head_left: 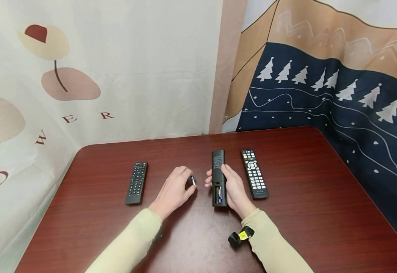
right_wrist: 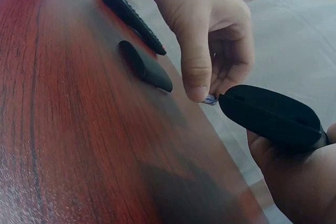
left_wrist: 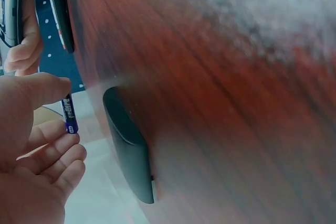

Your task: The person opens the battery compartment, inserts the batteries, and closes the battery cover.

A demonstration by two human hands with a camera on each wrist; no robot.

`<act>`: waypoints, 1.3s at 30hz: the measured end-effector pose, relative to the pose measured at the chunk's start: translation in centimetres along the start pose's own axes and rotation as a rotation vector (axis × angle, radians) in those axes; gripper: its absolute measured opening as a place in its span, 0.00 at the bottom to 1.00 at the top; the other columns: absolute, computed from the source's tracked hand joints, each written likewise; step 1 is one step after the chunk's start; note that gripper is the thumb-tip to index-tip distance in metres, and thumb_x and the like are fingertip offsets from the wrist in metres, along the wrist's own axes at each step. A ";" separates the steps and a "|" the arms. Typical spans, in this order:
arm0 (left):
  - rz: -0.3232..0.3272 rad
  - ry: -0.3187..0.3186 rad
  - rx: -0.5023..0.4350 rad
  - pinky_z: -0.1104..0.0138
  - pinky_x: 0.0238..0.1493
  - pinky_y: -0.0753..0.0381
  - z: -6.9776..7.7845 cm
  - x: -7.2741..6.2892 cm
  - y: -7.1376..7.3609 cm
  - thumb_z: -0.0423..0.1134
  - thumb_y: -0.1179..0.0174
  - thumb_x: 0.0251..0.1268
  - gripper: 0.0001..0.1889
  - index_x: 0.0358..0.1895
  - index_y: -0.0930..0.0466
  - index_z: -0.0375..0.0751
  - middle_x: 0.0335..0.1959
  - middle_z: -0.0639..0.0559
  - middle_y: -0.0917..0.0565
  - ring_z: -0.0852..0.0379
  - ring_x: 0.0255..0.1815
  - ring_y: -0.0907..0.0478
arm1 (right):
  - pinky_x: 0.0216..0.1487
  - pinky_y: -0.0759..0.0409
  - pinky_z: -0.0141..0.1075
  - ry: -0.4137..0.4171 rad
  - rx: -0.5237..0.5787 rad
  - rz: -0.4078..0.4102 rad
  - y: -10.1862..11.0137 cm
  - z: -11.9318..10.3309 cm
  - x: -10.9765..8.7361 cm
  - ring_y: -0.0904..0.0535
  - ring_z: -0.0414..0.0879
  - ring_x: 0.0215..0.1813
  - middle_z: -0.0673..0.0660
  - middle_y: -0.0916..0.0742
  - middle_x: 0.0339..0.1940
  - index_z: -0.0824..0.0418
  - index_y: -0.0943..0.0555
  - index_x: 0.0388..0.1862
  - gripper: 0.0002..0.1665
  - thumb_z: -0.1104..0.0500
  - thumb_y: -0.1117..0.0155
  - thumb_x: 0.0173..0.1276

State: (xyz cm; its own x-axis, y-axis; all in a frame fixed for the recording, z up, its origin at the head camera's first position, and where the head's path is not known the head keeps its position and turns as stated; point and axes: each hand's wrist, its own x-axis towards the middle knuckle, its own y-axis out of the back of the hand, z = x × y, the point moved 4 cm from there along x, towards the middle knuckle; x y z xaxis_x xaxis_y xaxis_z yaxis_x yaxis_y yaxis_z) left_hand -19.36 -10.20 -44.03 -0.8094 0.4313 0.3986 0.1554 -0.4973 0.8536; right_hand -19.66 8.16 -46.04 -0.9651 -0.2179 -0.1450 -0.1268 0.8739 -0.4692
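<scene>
Between thumb and fingertips, my left hand [head_left: 174,185] pinches a small blue and silver battery [left_wrist: 70,114]. My right hand [head_left: 234,185] grips a black remote control [head_left: 218,163], back side up, with its thumb along the edge. At the near end of that remote, the battery compartment is uncovered and a battery [head_left: 219,195] lies inside. The left hand is a short way left of the remote. A dark curved battery cover [left_wrist: 128,150] rests on the table in the left wrist view; in the head view the left hand hides it.
To the left on the reddish-brown table [head_left: 185,242] lies a black remote [head_left: 137,184], buttons up. Another remote with white buttons [head_left: 254,174] lies just right of the right hand. Printed curtains [head_left: 150,76] hang behind the table. A wristband [head_left: 243,236] hangs at the right sleeve.
</scene>
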 end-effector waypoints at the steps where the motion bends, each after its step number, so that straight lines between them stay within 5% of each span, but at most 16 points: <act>1: 0.009 -0.006 -0.001 0.58 0.43 0.21 0.1 0.0 0.1 0.32 0.25 0.51 0.13 0.39 0.19 0.39 0.38 0.50 0.20 0.50 0.41 0.25 | 0.47 0.14 0.42 0.000 -0.002 -0.003 0.0 0.0 0.0 0.13 0.48 0.38 0.61 0.16 0.47 0.70 0.38 0.74 0.28 0.53 0.69 0.87; 14: 0.065 -0.034 -0.033 0.59 0.48 0.20 1.7 -0.1 0.9 0.32 0.25 0.52 0.15 0.41 0.19 0.41 0.41 0.51 0.19 0.51 0.45 0.24 | 0.48 0.15 0.41 -0.005 -0.019 -0.003 0.0 -0.1 0.0 0.13 0.48 0.38 0.63 0.16 0.48 0.73 0.39 0.73 0.30 0.52 0.69 0.88; 30: 0.129 -0.170 -0.073 0.60 0.53 0.22 3.9 0.3 1.4 0.33 0.25 0.52 0.14 0.40 0.19 0.40 0.41 0.50 0.18 0.51 0.46 0.22 | 0.46 0.16 0.40 -0.007 -0.037 -0.006 0.0 0.0 0.0 0.15 0.46 0.39 0.58 0.16 0.45 0.72 0.37 0.71 0.29 0.52 0.68 0.88; 39: 0.131 -0.202 -0.098 0.61 0.54 0.21 4.9 0.3 1.3 0.33 0.22 0.51 0.18 0.44 0.18 0.38 0.43 0.50 0.19 0.52 0.47 0.23 | 0.37 0.17 0.38 -0.009 -0.034 0.026 0.0 0.1 0.1 0.18 0.45 0.41 0.58 0.16 0.45 0.72 0.36 0.70 0.29 0.51 0.68 0.87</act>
State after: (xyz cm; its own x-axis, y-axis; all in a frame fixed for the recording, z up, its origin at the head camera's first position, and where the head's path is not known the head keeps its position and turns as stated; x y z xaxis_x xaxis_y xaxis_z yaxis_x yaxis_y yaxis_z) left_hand -16.66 -7.06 -41.15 -0.6549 0.4954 0.5707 0.1874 -0.6251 0.7577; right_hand -19.74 8.05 -46.16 -0.9662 -0.1988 -0.1644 -0.1098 0.8934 -0.4356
